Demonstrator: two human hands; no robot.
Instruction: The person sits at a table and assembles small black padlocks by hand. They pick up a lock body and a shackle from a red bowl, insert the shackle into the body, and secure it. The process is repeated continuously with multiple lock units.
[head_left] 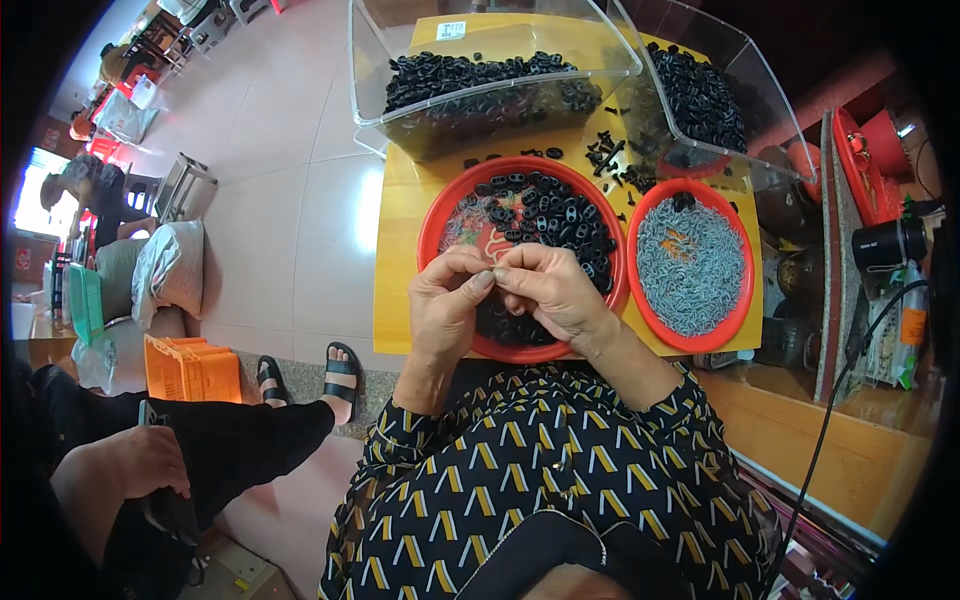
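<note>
While our left hand [443, 308] and right hand [556, 292] meet in tight pinches, anything held hidden, black two-holed pieces [572, 214] lie just beyond; we judge them light, stiff, best gripped by their edges.

Print [451, 31] on clear bin [500, 93], black cylinder [885, 243]

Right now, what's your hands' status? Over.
Left hand, right hand pinched together above round red tray; anything held is hidden. Black pieces heaped inside. Oval red tray of silver pieces alongside; no visible obstruction.
</note>
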